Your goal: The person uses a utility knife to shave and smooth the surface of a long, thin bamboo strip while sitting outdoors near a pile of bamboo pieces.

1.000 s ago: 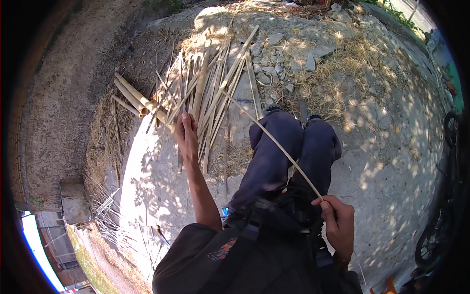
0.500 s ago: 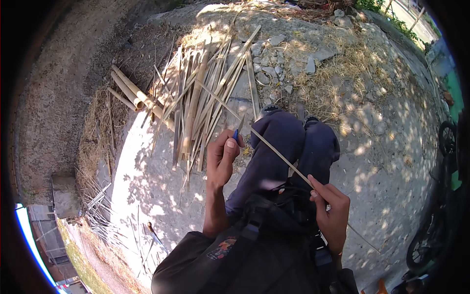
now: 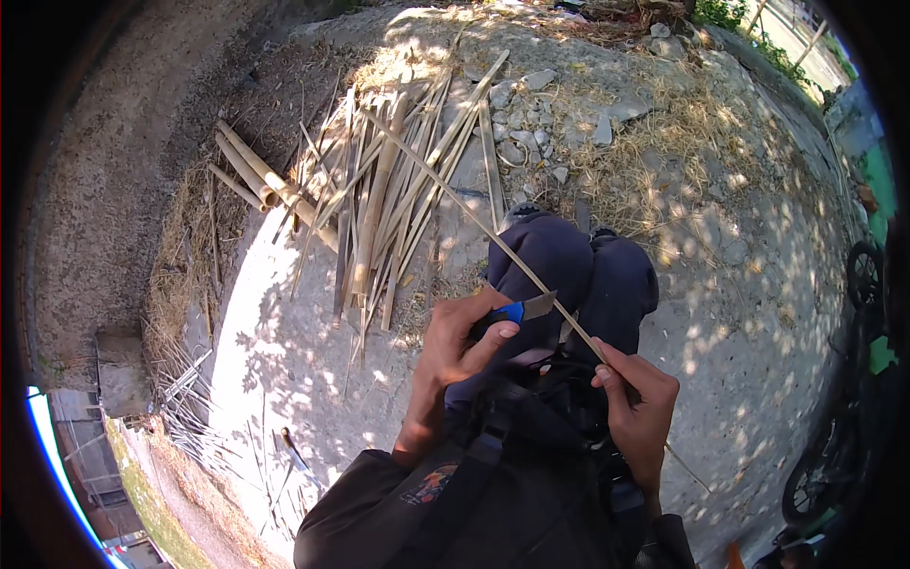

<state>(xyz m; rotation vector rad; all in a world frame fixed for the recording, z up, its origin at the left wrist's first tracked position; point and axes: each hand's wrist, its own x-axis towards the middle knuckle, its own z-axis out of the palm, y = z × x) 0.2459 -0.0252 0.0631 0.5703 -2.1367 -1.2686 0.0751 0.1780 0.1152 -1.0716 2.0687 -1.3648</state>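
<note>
My left hand grips a small knife with a blue handle, its short blade laid against a long thin bamboo strip. My right hand is closed around the near part of that strip, just above my lap. The strip runs up and to the left, out over my dark-trousered knees toward a pile of split bamboo slats on the ground ahead.
A few round bamboo poles lie left of the pile on dry straw. Stones and rubble sit beyond my knees. A concrete wall curves along the left. A bicycle wheel stands at the right edge.
My left hand came back from the slat pile and now holds the knife against the strip. The right hand has slid the strip up and forward.
</note>
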